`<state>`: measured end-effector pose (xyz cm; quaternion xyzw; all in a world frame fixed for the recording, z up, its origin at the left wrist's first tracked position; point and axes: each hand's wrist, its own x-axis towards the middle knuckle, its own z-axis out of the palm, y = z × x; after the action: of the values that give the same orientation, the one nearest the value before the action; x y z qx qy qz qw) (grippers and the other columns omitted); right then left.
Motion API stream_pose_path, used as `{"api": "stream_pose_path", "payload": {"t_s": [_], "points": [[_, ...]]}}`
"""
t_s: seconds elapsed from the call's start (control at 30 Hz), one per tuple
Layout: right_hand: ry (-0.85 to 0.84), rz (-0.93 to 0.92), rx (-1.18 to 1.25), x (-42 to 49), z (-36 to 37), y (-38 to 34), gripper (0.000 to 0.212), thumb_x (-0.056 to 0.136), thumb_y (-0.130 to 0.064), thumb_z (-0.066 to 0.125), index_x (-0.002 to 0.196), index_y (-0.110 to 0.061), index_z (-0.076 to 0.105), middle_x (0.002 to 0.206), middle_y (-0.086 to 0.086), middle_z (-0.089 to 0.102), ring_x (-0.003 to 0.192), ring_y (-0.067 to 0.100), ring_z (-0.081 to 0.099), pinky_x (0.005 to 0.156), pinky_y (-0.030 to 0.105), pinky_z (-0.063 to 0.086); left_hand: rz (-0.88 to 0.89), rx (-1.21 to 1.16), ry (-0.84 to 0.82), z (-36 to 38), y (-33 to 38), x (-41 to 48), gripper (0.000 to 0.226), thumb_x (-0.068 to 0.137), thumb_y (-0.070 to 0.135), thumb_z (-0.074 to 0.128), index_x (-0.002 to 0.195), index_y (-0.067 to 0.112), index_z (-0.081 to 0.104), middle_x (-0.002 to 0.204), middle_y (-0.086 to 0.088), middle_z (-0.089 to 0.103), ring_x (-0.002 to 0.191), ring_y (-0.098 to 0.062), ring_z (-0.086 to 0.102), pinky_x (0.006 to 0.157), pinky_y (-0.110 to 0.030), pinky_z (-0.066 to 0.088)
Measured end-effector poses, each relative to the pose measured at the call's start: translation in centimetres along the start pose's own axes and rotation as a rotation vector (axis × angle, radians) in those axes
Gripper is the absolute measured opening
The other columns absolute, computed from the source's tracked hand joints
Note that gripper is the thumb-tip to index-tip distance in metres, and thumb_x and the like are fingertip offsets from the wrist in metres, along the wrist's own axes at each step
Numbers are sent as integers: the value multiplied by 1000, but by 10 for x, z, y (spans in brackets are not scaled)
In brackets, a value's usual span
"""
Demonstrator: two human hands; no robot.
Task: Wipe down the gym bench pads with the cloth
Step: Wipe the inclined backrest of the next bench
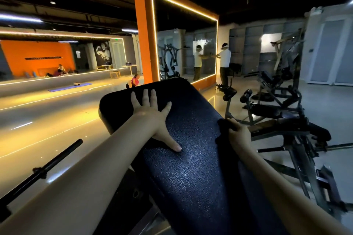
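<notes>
A long dark blue textured bench pad [191,168] slopes up and away from me through the middle of the view. My left hand [154,116] lies flat on its upper left part, fingers spread and straight, thumb pointing down the pad. My right hand [237,133] grips a dark cloth [224,127] bunched against the pad's right edge. The cloth is nearly the same colour as the pad, so its outline is hard to make out.
A black barbell [44,170] lies on the floor at the lower left. Other benches and weight machines [282,112] crowd the right side. A person [225,63] stands at the orange mirrored pillar [142,30] behind the pad. Shiny floor spreads to the left.
</notes>
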<state>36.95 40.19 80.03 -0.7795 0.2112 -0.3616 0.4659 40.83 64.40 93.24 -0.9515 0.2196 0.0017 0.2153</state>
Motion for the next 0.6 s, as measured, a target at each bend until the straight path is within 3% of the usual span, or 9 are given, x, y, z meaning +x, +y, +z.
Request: {"api": "stream_pose_path", "payload": {"t_s": [0.03,0.13,0.27,0.3,0.37,0.43,0.6], "points": [[18,57,6,7,10,-4,28,92,-3,52,113,-15,67,101,10,68,72,19,60,56,13,45,0,0,1,0,0,0,144,50,93,59,149,33,-25,150,-23,-38,137,-43,-37,106,-69,-19],[15,89,-42,28,33,-29,24,90,-6,53,107,-8,69,100,14,70,87,29,64,72,29,47,-5,5,-1,0,0,1,144,49,93,59,149,32,-25,151,-23,-38,137,-43,-37,106,-70,-19],[-44,-7,24,39,58,-78,27,88,3,48,103,-6,68,93,8,68,75,18,60,60,24,46,-12,17,-11,0,2,3,144,50,92,60,149,32,-26,150,-23,-38,136,-43,-38,105,-70,-20],[-61,-64,47,37,64,-90,29,88,4,48,106,-8,67,94,5,66,78,15,60,63,23,48,-15,18,-11,0,2,3,144,50,92,60,149,32,-26,150,-23,-38,136,-43,-38,106,-69,-20],[-108,-210,34,37,76,-103,36,88,2,50,118,-12,64,114,6,64,103,20,60,88,35,50,-22,24,-13,0,2,3,143,50,92,60,149,32,-26,150,-23,-38,137,-42,-38,106,-69,-20],[-154,-311,-70,39,78,-99,42,89,0,52,129,-13,58,139,10,51,129,26,45,108,45,38,-29,25,-14,-1,3,2,143,51,91,60,149,32,-25,151,-23,-38,137,-42,-37,107,-68,-20],[-185,-429,-281,27,55,-55,43,93,-9,52,136,-17,53,149,5,41,141,23,31,113,44,31,-45,20,-20,-3,7,-8,140,54,90,59,150,32,-24,152,-22,-36,140,-40,-34,109,-66,-17]]}}
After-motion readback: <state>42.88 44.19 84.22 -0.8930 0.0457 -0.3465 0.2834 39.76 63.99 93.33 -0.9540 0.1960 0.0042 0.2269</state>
